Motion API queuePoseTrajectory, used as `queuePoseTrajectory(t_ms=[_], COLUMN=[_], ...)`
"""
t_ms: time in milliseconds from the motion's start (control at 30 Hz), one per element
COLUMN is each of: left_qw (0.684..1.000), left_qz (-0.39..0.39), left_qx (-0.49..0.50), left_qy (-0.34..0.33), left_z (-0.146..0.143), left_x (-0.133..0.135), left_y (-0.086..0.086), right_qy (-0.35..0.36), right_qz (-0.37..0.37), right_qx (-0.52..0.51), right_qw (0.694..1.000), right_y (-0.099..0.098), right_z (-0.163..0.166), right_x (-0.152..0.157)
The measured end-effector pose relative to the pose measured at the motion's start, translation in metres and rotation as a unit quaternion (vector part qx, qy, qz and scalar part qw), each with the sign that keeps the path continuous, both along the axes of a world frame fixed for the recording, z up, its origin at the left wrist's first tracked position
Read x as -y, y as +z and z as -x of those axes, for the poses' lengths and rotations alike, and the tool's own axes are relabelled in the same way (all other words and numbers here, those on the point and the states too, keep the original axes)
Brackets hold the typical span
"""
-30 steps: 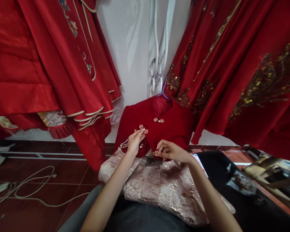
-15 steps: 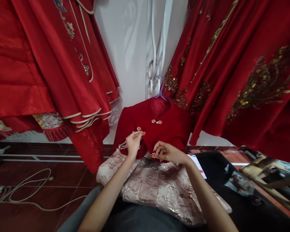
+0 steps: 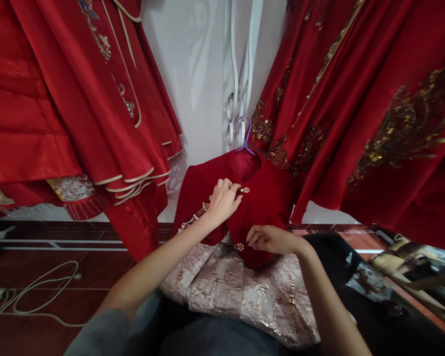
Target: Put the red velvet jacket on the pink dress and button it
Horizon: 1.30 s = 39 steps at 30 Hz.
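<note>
A short red jacket [image 3: 272, 198] with a stand collar hangs on a purple hanger [image 3: 246, 133] in front of me. My left hand [image 3: 224, 200] is at its neckline, fingers closed at the collar's flower-shaped clasp [image 3: 245, 190], partly covering it. Below, my right hand [image 3: 269, 239] hovers over the front panel, fingers loosely curled and apart from the lower flower clasp [image 3: 239, 246]; I see nothing in it. A beaded chain [image 3: 193, 218] hangs along the jacket's left side, partly behind my left wrist. Shiny pink brocade fabric [image 3: 222, 282] spreads beneath the jacket, over my lap.
Red garments [image 3: 59, 99] hang at the left, and red gowns with gold sequins [image 3: 400, 128] at the right. White scrollwork metal [image 3: 241, 89] stands behind the hanger. A pale cable [image 3: 40, 291] lies on the floor. A clear plastic bag [image 3: 369, 282] rests on a black surface [image 3: 330, 257].
My left hand has moved up and right from the middle clasp to the collar clasp. My right hand has come off the lower clasp, slightly rightward. The phone is now hidden behind my right arm.
</note>
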<state>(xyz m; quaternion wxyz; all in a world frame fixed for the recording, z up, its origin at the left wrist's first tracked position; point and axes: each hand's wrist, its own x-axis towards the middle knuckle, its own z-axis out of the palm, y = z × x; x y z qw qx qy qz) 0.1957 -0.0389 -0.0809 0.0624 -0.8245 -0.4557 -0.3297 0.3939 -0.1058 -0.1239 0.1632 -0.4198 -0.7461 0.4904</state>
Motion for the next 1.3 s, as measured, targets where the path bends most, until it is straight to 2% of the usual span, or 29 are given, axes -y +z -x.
queuePoseTrajectory(t_ms=[100, 200, 333, 433, 567, 667, 767, 833, 900, 967, 1067, 1133, 1167, 1233, 1300], left_qw=[0.993, 0.986, 0.976, 0.962, 0.945, 0.937, 0.940, 0.949, 0.961, 0.970, 0.973, 0.972, 0.971, 0.972, 0.974], left_qz=[-0.028, -0.060, -0.127, -0.172, -0.210, -0.235, -0.234, -0.218, -0.201, -0.191, -0.193, -0.192, -0.188, -0.176, -0.166], left_qx=[-0.110, -0.153, -0.159, -0.173, -0.204, -0.210, -0.194, -0.184, -0.172, -0.149, -0.100, -0.070, -0.057, -0.027, 0.015], left_qy=[0.040, 0.015, -0.084, -0.122, -0.142, -0.151, -0.154, -0.134, -0.082, -0.014, 0.073, 0.118, 0.135, 0.153, 0.155], left_z=[-0.012, -0.013, -0.004, 0.001, 0.000, -0.002, 0.002, 0.008, 0.016, 0.023, 0.031, 0.037, 0.041, 0.052, 0.067], left_x=[-0.008, -0.023, -0.038, -0.041, -0.041, -0.042, -0.042, -0.039, -0.036, -0.032, -0.031, -0.035, -0.039, -0.047, -0.055], left_y=[0.000, 0.000, 0.004, 0.007, 0.011, 0.014, 0.017, 0.019, 0.020, 0.018, 0.011, 0.007, 0.007, 0.010, 0.018], right_qy=[0.003, 0.008, 0.017, 0.020, 0.021, 0.027, 0.032, 0.016, -0.020, -0.088, -0.271, -0.411, -0.456, -0.493, -0.494], right_qz=[-0.004, -0.006, -0.009, 0.000, 0.005, 0.045, 0.091, 0.086, 0.046, -0.010, -0.060, -0.137, -0.167, -0.191, -0.179], right_qx=[-0.006, 0.004, 0.033, 0.041, 0.039, 0.018, -0.029, -0.066, -0.115, -0.180, -0.266, -0.247, -0.217, -0.146, -0.091], right_qw=[1.000, 1.000, 0.999, 0.999, 0.999, 0.998, 0.995, 0.994, 0.992, 0.980, 0.923, 0.867, 0.847, 0.836, 0.846], right_y=[-0.003, -0.003, 0.000, -0.001, -0.003, 0.000, 0.010, 0.018, 0.027, 0.035, 0.043, 0.043, 0.041, 0.037, 0.034], right_z=[0.000, -0.001, -0.003, -0.005, -0.001, 0.009, 0.022, 0.030, 0.039, 0.052, 0.074, 0.084, 0.086, 0.084, 0.073], right_x=[-0.002, -0.002, -0.003, -0.005, -0.008, -0.004, 0.000, -0.003, -0.013, -0.030, -0.063, -0.079, -0.084, -0.087, -0.085])
